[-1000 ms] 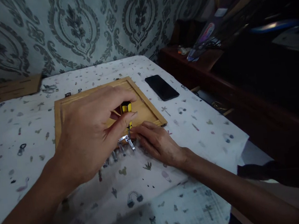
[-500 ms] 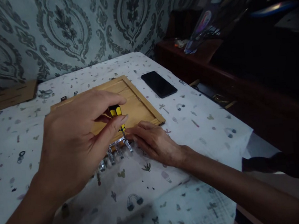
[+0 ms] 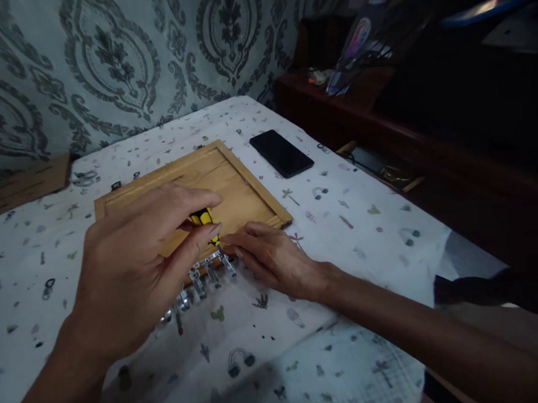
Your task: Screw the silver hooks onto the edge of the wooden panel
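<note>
My left hand (image 3: 134, 262) is closed round the black and yellow handle of a screwdriver (image 3: 204, 218), whose shaft points down at a shiny metal hook rack (image 3: 212, 270). The rack lies along the near edge of a framed wooden board (image 3: 235, 195), several of its hooks sticking out toward me. My right hand (image 3: 273, 257) has its thumb and forefinger pressed together beside the screwdriver's tip and the rack's right end. What those fingertips pinch is too small to make out. Part of the rack's left side is hidden behind my left hand.
A black phone (image 3: 282, 153) lies right of the board on the patterned white tablecloth (image 3: 373, 218). Flat cardboard (image 3: 25, 186) rests at the far left. Beyond the table's right edge, a dark red wooden surface (image 3: 363, 91) bears a clear bottle (image 3: 352, 49).
The whole view has shifted slightly. The screwdriver handle leans a little more to the left, with my left hand still round it; my right fingers stay by the tip.
</note>
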`<state>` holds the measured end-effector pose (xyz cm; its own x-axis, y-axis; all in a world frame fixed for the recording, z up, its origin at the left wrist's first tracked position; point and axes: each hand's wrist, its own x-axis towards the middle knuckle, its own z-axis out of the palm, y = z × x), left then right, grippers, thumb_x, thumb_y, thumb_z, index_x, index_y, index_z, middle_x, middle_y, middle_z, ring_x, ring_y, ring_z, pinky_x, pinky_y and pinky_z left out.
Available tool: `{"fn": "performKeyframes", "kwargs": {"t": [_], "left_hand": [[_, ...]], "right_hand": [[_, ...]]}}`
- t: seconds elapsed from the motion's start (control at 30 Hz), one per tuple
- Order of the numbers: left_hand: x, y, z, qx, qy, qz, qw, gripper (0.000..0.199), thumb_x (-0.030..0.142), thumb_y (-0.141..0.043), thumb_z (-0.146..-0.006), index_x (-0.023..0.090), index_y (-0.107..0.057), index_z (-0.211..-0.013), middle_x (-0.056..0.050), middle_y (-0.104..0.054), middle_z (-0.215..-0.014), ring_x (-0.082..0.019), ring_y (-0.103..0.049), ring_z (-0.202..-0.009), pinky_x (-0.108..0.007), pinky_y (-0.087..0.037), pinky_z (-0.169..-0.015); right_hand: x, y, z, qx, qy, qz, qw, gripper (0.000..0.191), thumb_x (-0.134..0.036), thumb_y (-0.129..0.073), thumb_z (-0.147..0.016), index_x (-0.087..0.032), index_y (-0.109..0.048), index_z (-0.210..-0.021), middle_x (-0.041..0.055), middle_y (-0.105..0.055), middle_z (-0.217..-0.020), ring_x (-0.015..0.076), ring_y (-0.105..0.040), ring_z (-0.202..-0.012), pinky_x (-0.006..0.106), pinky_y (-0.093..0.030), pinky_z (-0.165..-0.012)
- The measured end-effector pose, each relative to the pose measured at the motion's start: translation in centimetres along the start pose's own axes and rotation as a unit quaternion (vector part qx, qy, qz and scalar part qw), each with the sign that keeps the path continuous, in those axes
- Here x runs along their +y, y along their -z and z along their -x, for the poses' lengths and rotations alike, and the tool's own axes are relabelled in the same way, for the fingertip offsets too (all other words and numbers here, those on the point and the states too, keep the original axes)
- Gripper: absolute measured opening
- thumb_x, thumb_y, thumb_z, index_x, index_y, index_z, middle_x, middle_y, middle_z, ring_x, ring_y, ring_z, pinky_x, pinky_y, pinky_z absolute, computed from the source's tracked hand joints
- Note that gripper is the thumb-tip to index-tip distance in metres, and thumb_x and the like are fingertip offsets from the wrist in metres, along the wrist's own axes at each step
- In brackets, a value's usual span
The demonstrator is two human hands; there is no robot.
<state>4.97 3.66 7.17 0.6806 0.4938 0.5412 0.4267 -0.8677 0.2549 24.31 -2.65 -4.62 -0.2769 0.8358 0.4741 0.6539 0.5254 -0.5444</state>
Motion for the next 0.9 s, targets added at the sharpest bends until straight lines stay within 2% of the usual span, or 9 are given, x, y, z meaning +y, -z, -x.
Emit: {"fn": "performKeyframes", "kwargs": {"t": [0.1, 0.33, 0.6, 0.8, 0.9], "left_hand": [[-0.5, -0.1, 0.3, 0.001, 0.027, 0.028, 0.999, 0.026, 0.032, -0.066, -0.095, 0.029, -0.067, -0.121, 0.005, -0.075, -0.113, -0.016, -0.074, -0.091, -0.026, -0.060, -0.086], [-1.1, -0.6, 0.3, 0.012, 0.052, 0.101, 0.993, 0.021, 0.023, -0.069, -0.093, 0.024, -0.071, -0.114, 0.000, -0.074, -0.107, -0.014, -0.072, -0.089, -0.024, -0.061, -0.082], [-1.3, -0.4, 0.1, -0.005, 0.035, 0.135, 0.990, 0.021, 0.018, -0.068, -0.093, 0.021, -0.071, -0.113, -0.001, -0.075, -0.106, -0.012, -0.071, -0.090, -0.021, -0.060, -0.083], [-0.8, -0.7, -0.3, 0.035, 0.026, 0.121, 0.992, 0.015, 0.016, -0.070, -0.091, 0.020, -0.072, -0.105, 0.000, -0.072, -0.094, -0.013, -0.069, -0.082, -0.024, -0.059, -0.074], [-0.6, -0.6, -0.1, 0.044, 0.016, 0.110, 0.993, 0.015, 0.014, -0.069, -0.091, 0.021, -0.073, -0.104, 0.000, -0.074, -0.096, -0.012, -0.070, -0.085, -0.025, -0.058, -0.079]], "right_hand": [[0.2, -0.2, 0.1, 0.010, -0.001, -0.002, 1.000, 0.037, -0.025, -0.036, -0.107, -0.009, -0.067, -0.120, 0.0105, -0.064, -0.086, 0.0214, -0.060, -0.082, 0.036, -0.053, -0.073], [0.4, -0.6, 0.0, 0.000, -0.016, -0.025, 1.000, 0.038, -0.026, -0.036, -0.107, -0.009, -0.065, -0.124, 0.0115, -0.066, -0.091, 0.0209, -0.062, -0.085, 0.036, -0.055, -0.079], [0.3, -0.4, -0.1, -0.002, -0.028, -0.026, 0.999, 0.039, -0.028, -0.035, -0.107, -0.010, -0.066, -0.123, 0.0124, -0.068, -0.093, 0.0214, -0.061, -0.087, 0.036, -0.053, -0.079], [0.2, -0.5, 0.0, -0.002, -0.030, -0.021, 0.999, 0.039, -0.026, -0.036, -0.106, -0.008, -0.067, -0.122, 0.0118, -0.066, -0.090, 0.0208, -0.060, -0.084, 0.035, -0.052, -0.076], [0.2, -0.5, -0.1, -0.002, -0.029, -0.009, 1.000, 0.039, -0.027, -0.035, -0.107, -0.009, -0.067, -0.121, 0.0109, -0.066, -0.089, 0.0205, -0.060, -0.084, 0.034, -0.051, -0.076]]}}
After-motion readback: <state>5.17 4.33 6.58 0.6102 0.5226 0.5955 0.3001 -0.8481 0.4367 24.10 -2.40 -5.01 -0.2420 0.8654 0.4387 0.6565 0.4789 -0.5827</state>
